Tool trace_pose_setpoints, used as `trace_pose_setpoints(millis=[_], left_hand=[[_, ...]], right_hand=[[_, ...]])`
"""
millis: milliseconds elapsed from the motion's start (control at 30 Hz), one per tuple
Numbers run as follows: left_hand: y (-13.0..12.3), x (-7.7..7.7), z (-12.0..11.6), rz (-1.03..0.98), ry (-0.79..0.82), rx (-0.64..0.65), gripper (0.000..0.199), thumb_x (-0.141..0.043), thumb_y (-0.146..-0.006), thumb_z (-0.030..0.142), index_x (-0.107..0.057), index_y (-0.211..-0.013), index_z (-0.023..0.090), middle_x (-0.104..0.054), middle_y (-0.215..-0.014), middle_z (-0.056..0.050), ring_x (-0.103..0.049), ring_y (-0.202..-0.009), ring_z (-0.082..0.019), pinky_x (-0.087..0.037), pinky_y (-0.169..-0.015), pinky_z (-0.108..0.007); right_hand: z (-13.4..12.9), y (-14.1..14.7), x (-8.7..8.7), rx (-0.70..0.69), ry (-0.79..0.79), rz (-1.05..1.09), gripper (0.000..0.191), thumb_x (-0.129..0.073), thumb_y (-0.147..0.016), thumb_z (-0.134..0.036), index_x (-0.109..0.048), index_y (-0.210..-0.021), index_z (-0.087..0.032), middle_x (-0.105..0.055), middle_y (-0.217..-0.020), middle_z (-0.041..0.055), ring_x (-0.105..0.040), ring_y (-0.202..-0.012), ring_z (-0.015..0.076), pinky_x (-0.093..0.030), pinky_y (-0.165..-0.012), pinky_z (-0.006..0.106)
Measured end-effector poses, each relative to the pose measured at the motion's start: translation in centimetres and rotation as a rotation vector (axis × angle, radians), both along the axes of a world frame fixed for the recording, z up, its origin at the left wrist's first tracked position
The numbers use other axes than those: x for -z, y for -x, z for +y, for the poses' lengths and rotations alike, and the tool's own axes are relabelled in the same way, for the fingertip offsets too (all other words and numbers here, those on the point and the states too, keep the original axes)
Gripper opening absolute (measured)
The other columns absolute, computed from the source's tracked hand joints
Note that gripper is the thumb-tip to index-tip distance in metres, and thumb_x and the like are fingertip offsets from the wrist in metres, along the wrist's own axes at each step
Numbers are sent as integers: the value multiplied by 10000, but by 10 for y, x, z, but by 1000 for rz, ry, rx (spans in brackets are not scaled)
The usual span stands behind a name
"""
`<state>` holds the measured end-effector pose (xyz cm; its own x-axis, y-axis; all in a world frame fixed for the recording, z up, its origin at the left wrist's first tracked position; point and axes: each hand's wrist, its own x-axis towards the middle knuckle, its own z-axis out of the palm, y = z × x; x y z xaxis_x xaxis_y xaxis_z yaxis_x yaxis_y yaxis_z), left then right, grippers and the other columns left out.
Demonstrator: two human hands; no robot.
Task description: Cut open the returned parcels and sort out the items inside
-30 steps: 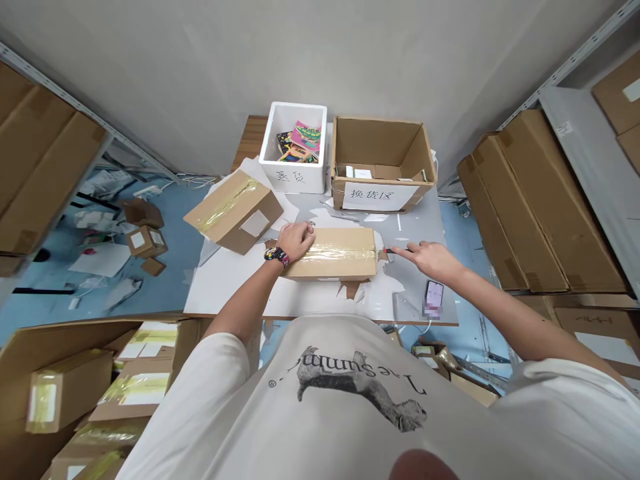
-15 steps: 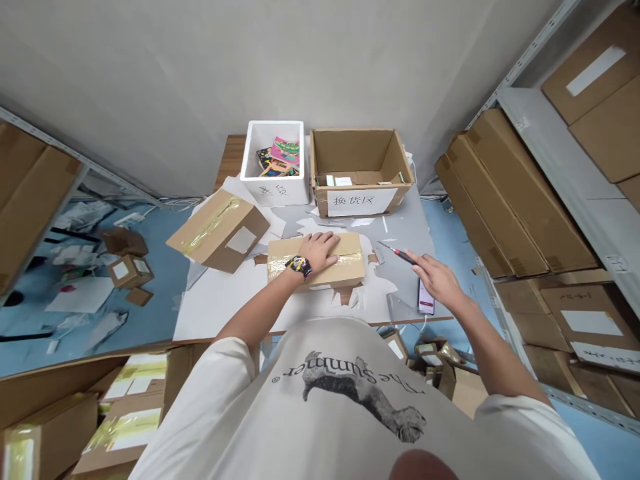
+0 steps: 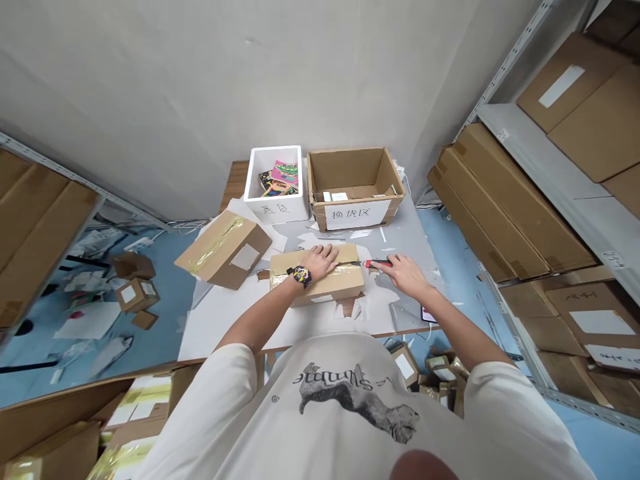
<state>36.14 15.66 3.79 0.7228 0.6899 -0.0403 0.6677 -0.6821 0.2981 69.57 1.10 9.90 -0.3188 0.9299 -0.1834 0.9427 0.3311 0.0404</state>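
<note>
My left hand (image 3: 319, 261) lies flat on top of a taped cardboard box (image 3: 320, 283), with a colourful wristwatch (image 3: 301, 277) on its wrist. My right hand (image 3: 405, 277) grips a red-handled utility knife (image 3: 376, 264). The knife's thin blade reaches left and meets the box's top near the tape seam. Whether it cuts into the tape is too small to tell. The box lies on a white sheet (image 3: 235, 320) covering the table, with torn paper scraps beneath its near edge.
To the left stands another taped carton (image 3: 224, 250). Behind are a white foam box (image 3: 276, 211) holding colourful books and an open cardboard box (image 3: 353, 180) with a paper label. A phone (image 3: 429, 315) lies near the table's right edge. Shelves of cartons flank the table.
My right hand has brought the knife from right of the box onto its top, blade at the tape. My left hand has shifted along the box. The view has tilted upward slightly.
</note>
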Motion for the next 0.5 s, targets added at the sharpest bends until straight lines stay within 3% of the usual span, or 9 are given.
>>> trace_pose_setpoints(millis=[133,267,400,500], left_hand=[[2,3,1,-41,29,11,550,-462,-1120,441,-689,-1590,267,-679,-1570,-203,-647,-1384,-418,-436,-1252,-598],[6,-2,1,-89,45,-8,569,-558,-1086,502,-690,-1604,305,-676,-1613,-159,-628,-1450,-396,-443,-1290,-583],[13,-10,-16,-150,42,-79,538,-555,-1105,549,-717,-1576,346,-638,-1689,-107,-578,-1527,-375,-400,-1324,-615],[16,-12,-38,-201,41,-91,490,-536,-1127,599,-778,-1475,354,-657,-1667,-95,-574,-1527,-363,-328,-1360,-638]], right_hand=[[32,4,3,40,11,-55,661,-419,-1165,-222,-465,-1799,-402,-651,-1374,166,-531,-1145,320,-402,-950,366],[52,-2,8,68,0,-31,648,-414,-1173,-247,-459,-1803,-389,-661,-1354,151,-536,-1122,310,-404,-954,358],[42,-24,22,170,-42,115,607,-430,-1165,-282,-540,-1762,-301,-691,-1290,146,-591,-1074,292,-471,-973,354],[24,-41,38,342,-30,442,588,-361,-1174,-332,-601,-1699,-221,-736,-1192,121,-667,-1014,267,-544,-962,363]])
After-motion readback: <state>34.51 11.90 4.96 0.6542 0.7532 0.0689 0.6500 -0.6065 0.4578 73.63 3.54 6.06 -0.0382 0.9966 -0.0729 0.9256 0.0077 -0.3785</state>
